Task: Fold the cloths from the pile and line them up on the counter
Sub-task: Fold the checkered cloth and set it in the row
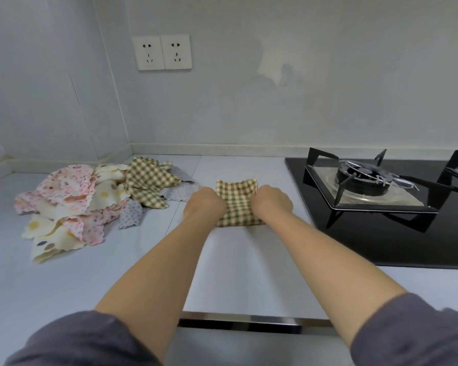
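Green-checked cloth [237,204] lies on the counter [236,273], between the pile [90,202] and the hob [381,220], as a narrow, partly folded panel. The left hand [204,203] holds its left edge and the right hand [271,200] its right edge. Both sets of fingers are curled down and closed on the fabric, with the tips hidden under the knuckles. The far edge stands slightly raised and wavy between the hands, so the step in hand is judged to be a fold in progress, not a finished one. To do it well, keep both grips level and at the same depth, so that the panel stays square. Draw the fabric taut across its width before laying it down, because slack produces a crooked crease. Match the scalloped edges one upon the other, then lower them together. Press the crease flat with straight fingers, working from the middle outward. Keep the cloth clear of the hob, which lies near the right hand. Set the finished cloth parallel to the counter's front edge: no folded row is visible, so this one probably sets the line. The pile holds several more cloths, so the task is judged to be near its start.
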Demonstrator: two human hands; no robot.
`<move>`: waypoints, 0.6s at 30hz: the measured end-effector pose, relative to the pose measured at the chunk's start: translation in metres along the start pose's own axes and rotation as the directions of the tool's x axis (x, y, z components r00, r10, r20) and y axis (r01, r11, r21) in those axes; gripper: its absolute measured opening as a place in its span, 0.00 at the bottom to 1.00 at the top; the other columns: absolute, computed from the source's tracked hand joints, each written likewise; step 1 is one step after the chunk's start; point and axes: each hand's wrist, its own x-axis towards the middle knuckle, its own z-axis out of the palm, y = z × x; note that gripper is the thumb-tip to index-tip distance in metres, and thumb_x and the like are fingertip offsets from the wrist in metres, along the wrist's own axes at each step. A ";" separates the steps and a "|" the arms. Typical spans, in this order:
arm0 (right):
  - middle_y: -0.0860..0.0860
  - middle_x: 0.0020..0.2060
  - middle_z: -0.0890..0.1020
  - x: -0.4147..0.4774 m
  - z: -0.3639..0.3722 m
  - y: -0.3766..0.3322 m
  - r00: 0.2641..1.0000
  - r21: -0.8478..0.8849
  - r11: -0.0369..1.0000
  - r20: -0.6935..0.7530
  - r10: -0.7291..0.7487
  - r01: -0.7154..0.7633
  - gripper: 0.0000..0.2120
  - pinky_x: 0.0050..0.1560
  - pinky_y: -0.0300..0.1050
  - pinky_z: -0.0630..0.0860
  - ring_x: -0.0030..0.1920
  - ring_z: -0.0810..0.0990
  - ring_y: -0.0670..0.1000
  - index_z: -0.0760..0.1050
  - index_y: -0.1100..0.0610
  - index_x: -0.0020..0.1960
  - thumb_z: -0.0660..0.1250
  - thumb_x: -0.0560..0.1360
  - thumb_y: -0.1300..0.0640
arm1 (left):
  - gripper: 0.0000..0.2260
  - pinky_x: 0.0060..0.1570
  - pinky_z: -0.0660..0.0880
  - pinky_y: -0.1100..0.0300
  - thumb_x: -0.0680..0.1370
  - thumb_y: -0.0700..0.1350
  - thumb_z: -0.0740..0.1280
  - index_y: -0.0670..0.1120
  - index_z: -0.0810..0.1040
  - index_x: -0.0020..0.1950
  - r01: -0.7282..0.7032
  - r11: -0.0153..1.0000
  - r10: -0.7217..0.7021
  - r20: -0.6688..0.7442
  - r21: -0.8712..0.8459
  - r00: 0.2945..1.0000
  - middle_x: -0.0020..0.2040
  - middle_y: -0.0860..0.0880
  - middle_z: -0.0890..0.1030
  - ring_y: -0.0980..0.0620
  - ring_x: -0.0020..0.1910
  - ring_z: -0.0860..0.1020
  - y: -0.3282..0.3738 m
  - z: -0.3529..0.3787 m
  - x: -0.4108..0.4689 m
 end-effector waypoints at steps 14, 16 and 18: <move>0.52 0.63 0.74 0.000 0.004 0.025 0.829 -0.282 0.862 -0.265 -0.492 0.422 0.21 0.60 0.49 0.62 0.61 0.74 0.54 0.64 0.56 0.70 0.56 0.77 0.62 | 0.18 0.50 0.67 0.55 0.75 0.38 0.63 0.45 0.65 0.63 -0.370 0.694 0.606 -0.224 0.618 0.763 0.59 0.48 0.70 0.48 0.55 0.72 -0.020 0.013 -0.012; 0.53 0.70 0.70 -0.007 0.003 0.036 0.765 -0.156 0.769 -0.102 -0.636 0.620 0.21 0.69 0.48 0.59 0.69 0.69 0.53 0.63 0.56 0.73 0.54 0.80 0.61 | 0.13 0.60 0.64 0.52 0.81 0.45 0.55 0.46 0.66 0.66 -0.583 0.644 0.671 0.000 0.495 0.741 0.66 0.50 0.70 0.48 0.63 0.71 -0.035 0.012 -0.009; 0.52 0.76 0.61 -0.016 0.003 0.047 0.744 -0.070 0.747 0.192 -0.640 0.661 0.23 0.74 0.50 0.53 0.75 0.58 0.52 0.57 0.56 0.76 0.52 0.82 0.54 | 0.23 0.72 0.51 0.48 0.83 0.54 0.48 0.47 0.56 0.76 -0.653 0.686 0.588 0.285 0.320 0.757 0.76 0.55 0.56 0.52 0.75 0.56 -0.048 0.008 -0.013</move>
